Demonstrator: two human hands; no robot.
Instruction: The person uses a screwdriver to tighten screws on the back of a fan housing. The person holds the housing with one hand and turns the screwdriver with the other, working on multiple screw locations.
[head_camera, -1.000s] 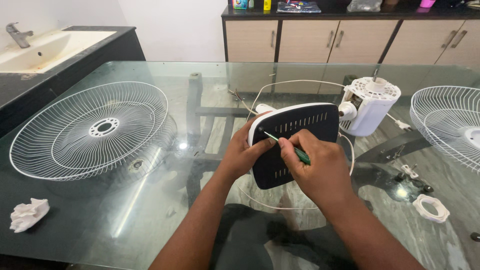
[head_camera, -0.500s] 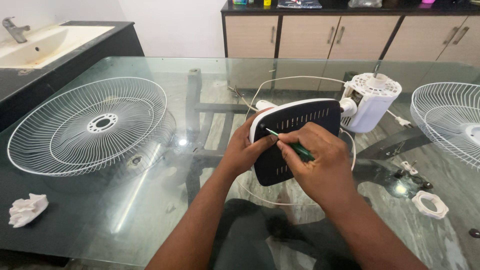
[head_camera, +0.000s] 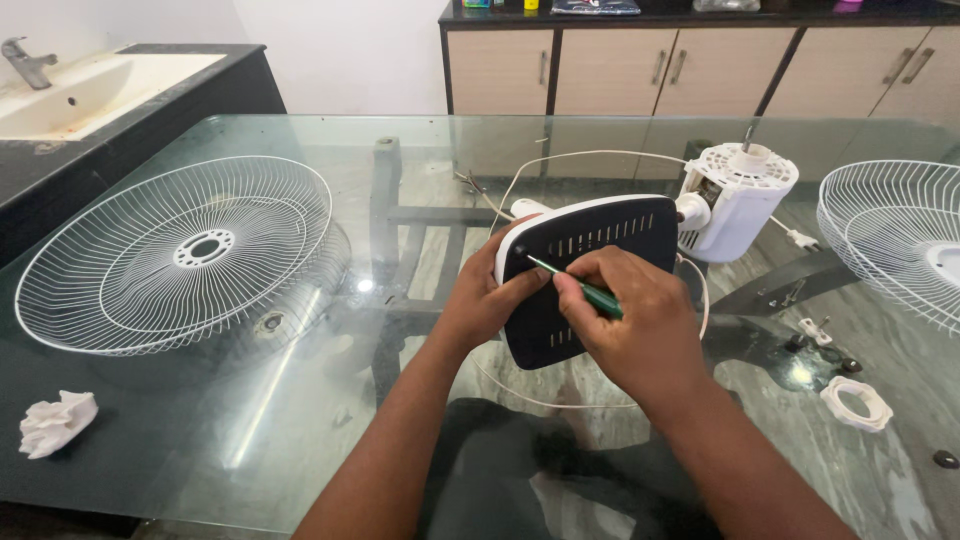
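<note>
My left hand (head_camera: 482, 297) grips the left edge of a fan base (head_camera: 600, 240), black underside with slots facing me, white rim around it. My right hand (head_camera: 640, 320) holds a green-handled screwdriver (head_camera: 575, 285) whose thin tip touches the upper left corner of the black panel, near a screw hole. The white fan motor housing (head_camera: 738, 200) stands just behind the base at its right end, with a white cord (head_camera: 580, 158) looping from it across the glass table (head_camera: 300, 420).
A white wire fan guard (head_camera: 180, 255) lies on the left, another guard (head_camera: 895, 235) at the right edge. A crumpled white tissue (head_camera: 55, 420) sits front left. A white plastic ring nut (head_camera: 857, 402) and small parts (head_camera: 815, 330) lie right. Sink and cabinets stand behind.
Both hands and the base have barely shifted; the screwdriver stays at the same corner. The view has tilted slightly, nothing taken up or let go.
</note>
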